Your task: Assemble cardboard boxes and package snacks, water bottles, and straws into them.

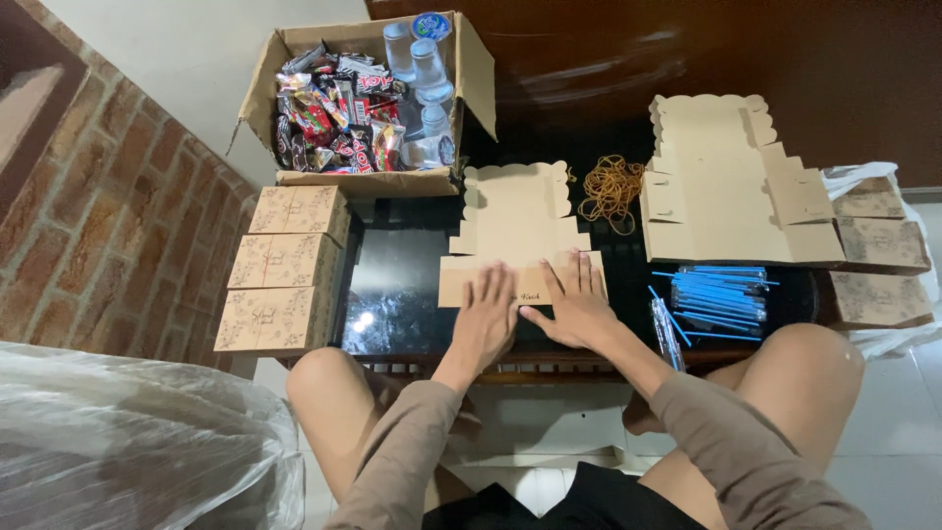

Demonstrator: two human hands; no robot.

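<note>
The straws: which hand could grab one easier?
Probably the right hand. The blue straws lie on its side of the flat cardboard box, while the left hand sits farther away.

Your hands [486, 319] [577, 299] cover the flat box blank's [515, 221] near flap; the clear plastic bag [137, 442] left of it runs off-frame.

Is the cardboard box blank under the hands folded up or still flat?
Mostly flat: the box blank lies spread on the table, both hands pressing its near edge.
</note>
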